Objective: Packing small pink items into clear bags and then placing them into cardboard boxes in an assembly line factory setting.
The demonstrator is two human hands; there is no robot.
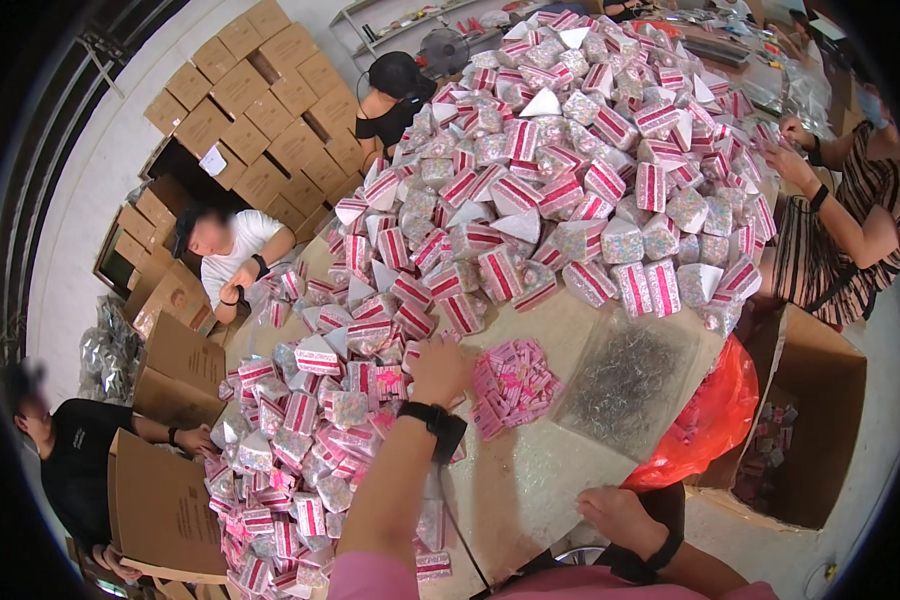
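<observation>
My left hand (442,370) reaches over the edge of a large heap of wedge-shaped packages (510,195), clear with white sides and pink bands. Its bent fingertips touch a pink-and-white package there; whether they grip it I cannot tell. Just right of that hand lies a pile of small pink cards (515,388). A shallow clear tray (582,408) beyond it holds many tiny dark metal pieces. My right hand (618,515) is curled closed at the table's near right edge, below the tray; anything inside its fingers is too small or hidden to make out.
An orange-red plastic bag (705,415) hangs at the table's right edge beside an open carton (810,400) with pink packages inside. Another carton (165,500) stands at left. People work around the table (515,490); stacked boxes (270,110) line the wall.
</observation>
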